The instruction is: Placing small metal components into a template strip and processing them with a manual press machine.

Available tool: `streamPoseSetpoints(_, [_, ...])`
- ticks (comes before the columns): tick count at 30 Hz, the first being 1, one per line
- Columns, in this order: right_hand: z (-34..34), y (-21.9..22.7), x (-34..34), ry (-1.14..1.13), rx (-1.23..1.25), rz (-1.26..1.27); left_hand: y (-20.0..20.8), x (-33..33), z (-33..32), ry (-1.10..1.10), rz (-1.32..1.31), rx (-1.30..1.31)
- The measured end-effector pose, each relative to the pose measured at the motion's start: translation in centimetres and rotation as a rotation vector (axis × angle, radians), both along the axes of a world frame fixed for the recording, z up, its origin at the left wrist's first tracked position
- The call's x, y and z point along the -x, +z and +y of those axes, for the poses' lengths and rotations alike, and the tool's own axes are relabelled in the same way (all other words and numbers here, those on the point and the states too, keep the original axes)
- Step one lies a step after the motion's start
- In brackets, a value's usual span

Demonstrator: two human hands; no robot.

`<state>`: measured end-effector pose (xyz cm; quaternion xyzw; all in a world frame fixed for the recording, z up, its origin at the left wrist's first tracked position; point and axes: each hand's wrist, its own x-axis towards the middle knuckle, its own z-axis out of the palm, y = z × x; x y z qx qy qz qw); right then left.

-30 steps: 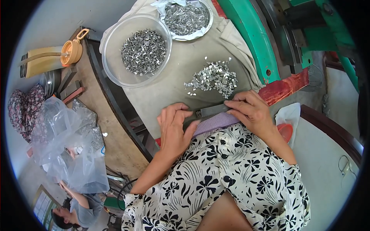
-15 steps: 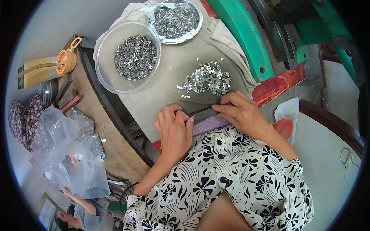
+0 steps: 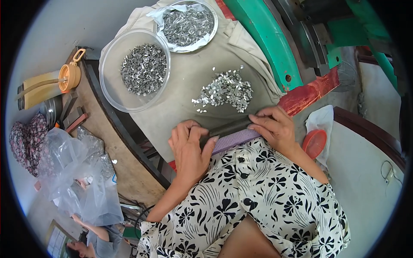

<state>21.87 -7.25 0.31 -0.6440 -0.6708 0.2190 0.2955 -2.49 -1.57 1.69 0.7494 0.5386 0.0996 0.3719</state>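
A long, narrow dark strip (image 3: 228,127) spans the gap between my two hands, close to my body. My left hand (image 3: 187,148) grips its left end, thumb on the near side. At its other end, the fingertips of my right hand (image 3: 274,128) pinch it. Just nearer than the strip lies a purple checked cloth pad (image 3: 236,140). Beyond my hands, a heap of small shiny metal pieces (image 3: 228,91) is spread on the grey-beige cloth (image 3: 180,101).
A clear round tub (image 3: 105,77) of small metal parts stands far left. Beside it is a lined metal bowl (image 3: 215,26) of thin metal pieces. Green machinery (image 3: 262,47) borders the right. Left are a plastic bag (image 3: 77,172) and an orange-lidded bottle (image 3: 69,77); another person (image 3: 101,238) is lower left.
The strip has turned in my hands: its dotted edge no longer shows, and a plain dark face does. My right hand has shifted slightly right, off the heap's near edge.
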Motion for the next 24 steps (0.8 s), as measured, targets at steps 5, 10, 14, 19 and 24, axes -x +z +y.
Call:
streamPoseSetpoints(5, [-0.5,-1.2,-1.1,0.140,-0.175,0.042,-0.7,0.7,-0.6,-0.147,-0.049,-0.171])
streamPoseSetpoints(10, [-0.2,-0.3,-1.1,0.170,-0.185,-0.049,-0.1,0.8,-0.3,-0.213,-0.099,-0.337])
streamPoseSetpoints(14, [-0.6,0.1,-1.4,0.119,-0.215,-0.067,0.9,0.2,0.8,-0.266,-0.046,-0.373])
streamPoseSetpoints(19, [-1.0,-0.1,-2.3,0.063,-0.238,-0.057,1.7,-1.5,3.3,-0.370,-0.056,-0.397])
streamPoseSetpoints(24, [-0.3,5.1,-6.6,-0.152,-0.410,-0.172,6.4,-8.1,8.3,-0.570,-0.192,-0.616])
